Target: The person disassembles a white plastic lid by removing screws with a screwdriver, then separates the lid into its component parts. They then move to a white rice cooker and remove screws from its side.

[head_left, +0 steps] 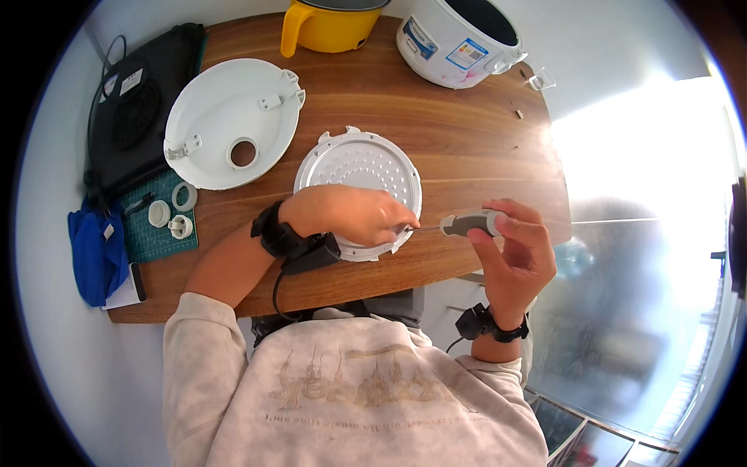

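Right grip (520, 251) closed round screwdriver (461, 225) — left grip (356, 215) on white disc (366, 162).

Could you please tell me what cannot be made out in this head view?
Head view:
Screwdriver tip: hidden by the fingers of the left hand.
Part of the dimpled round plate: covered by the same hand.
Far side of the yellow pot: cut off by the top edge.
Small bit on the wooden table: too small to identify.
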{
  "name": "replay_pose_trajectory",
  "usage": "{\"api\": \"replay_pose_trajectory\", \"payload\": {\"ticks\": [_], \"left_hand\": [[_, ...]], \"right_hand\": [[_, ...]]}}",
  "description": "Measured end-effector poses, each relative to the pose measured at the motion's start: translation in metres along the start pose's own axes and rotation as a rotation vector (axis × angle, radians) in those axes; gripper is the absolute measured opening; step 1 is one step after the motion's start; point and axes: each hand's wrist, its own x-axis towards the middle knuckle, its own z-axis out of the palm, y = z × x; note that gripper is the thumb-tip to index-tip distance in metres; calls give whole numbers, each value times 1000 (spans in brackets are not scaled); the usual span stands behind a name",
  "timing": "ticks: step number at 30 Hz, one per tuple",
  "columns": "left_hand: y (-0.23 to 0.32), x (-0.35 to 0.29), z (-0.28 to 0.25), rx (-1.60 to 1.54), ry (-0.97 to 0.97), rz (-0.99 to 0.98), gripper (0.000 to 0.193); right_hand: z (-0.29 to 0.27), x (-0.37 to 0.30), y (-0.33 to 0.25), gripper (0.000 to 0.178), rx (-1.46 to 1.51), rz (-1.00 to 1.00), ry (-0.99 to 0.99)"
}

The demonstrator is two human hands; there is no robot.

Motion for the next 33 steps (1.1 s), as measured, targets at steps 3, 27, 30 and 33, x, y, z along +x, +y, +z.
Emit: {"api": "replay_pose_trajectory", "payload": {"ticks": [3,27,30,33], "left_hand": [[9,1,-6,-27,-55,-58,48],[11,-1,-16,-13,-87,-62,49],[27,-1,-30,-4,-78,-204,49],[46,-3,-38,21,159,80,50]], "right_hand": [[3,0,-5,46,70,38,-3],[5,1,6,44,-89,-221,-54],[3,7,-1,38,-129,-194,-61],[4,12,-5,34,-129,-151,-59]]}}
